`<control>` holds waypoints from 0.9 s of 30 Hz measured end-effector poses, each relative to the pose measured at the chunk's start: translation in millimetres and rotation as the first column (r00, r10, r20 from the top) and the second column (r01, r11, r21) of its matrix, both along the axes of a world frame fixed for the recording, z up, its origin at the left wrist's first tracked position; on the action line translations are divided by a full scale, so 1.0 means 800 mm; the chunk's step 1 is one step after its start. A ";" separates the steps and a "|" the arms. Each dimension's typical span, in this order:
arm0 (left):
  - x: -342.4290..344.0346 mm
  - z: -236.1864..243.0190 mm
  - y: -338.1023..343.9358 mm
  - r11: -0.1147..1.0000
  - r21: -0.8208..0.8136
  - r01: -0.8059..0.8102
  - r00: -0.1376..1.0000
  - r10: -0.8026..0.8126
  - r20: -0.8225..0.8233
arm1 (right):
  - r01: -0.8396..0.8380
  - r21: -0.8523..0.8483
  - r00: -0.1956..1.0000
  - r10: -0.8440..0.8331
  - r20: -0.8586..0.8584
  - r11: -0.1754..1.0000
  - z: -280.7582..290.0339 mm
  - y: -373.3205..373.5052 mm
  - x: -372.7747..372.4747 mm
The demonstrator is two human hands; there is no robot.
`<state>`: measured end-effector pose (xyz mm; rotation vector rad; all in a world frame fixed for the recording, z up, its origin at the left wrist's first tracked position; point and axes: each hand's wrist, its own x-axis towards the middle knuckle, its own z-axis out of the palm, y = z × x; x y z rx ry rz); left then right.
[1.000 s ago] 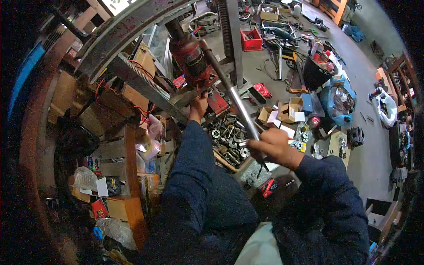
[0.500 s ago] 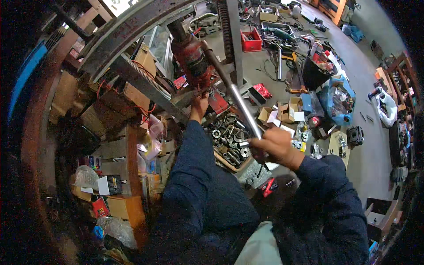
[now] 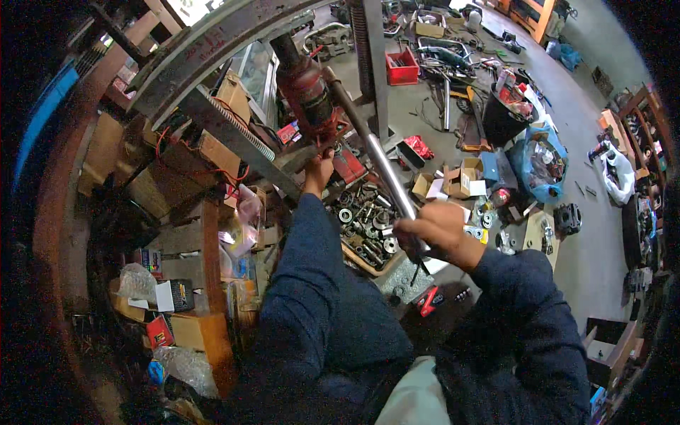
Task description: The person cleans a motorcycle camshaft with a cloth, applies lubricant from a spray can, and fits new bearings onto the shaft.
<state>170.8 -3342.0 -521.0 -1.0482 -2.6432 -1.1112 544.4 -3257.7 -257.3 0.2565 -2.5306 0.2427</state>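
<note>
A red hydraulic bottle jack (image 3: 309,99) sits within a steel press frame (image 3: 237,32), its body tilted in the picture. From its side a long lever handle (image 3: 386,170) slants down to the right, dark near the jack and shiny silver further along. My right hand (image 3: 443,234) is wrapped around the lower end of this handle. My left hand (image 3: 319,172) is closed just under the jack's lower end, thumb up. What its fingers hold, if anything, is hidden. Below the handle lies a tray (image 3: 375,268) heaped with bearings and metal parts.
Coil springs (image 3: 241,127) flank the frame. Cardboard boxes (image 3: 464,177), a red bin (image 3: 402,67), a black bucket (image 3: 501,120) and a blue plastic bag (image 3: 542,163) stand on the floor to the right. A wooden shelf (image 3: 212,269) with packages is at the left.
My right hand and the handle end sit very slightly further left and up in the picture. My left hand stays at the jack's lower end.
</note>
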 end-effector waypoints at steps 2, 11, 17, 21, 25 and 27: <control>-0.026 -0.002 -0.051 0.995 -0.077 -0.070 0.997 0.068 -0.028 | 0.122 0.037 0.987 -0.117 -0.109 0.992 0.101 -0.016 -0.051; -0.023 -0.012 -0.027 0.958 -0.017 -0.285 0.951 0.281 -0.129 | 0.060 -0.257 0.886 -0.170 -0.431 0.965 0.083 -0.032 -0.053; -0.028 0.031 -0.069 0.842 -0.514 -0.163 0.902 -0.083 -0.423 | -0.063 -0.590 0.861 -0.255 -0.440 0.805 0.030 -0.052 -0.062; 0.028 0.067 -0.022 0.977 0.213 -0.016 0.995 -0.004 0.095 | -0.002 -0.833 0.978 -0.171 -0.116 0.553 -0.043 0.000 -0.153; 0.033 0.074 -0.025 0.984 -0.175 -0.011 0.981 0.044 0.187 | 0.104 -0.982 0.978 0.162 0.129 0.158 -0.078 0.013 -0.250; 0.029 0.062 -0.050 0.987 -0.150 -0.060 0.981 0.086 0.172 | 0.272 -0.960 0.922 0.269 0.279 0.065 -0.049 -0.024 -0.264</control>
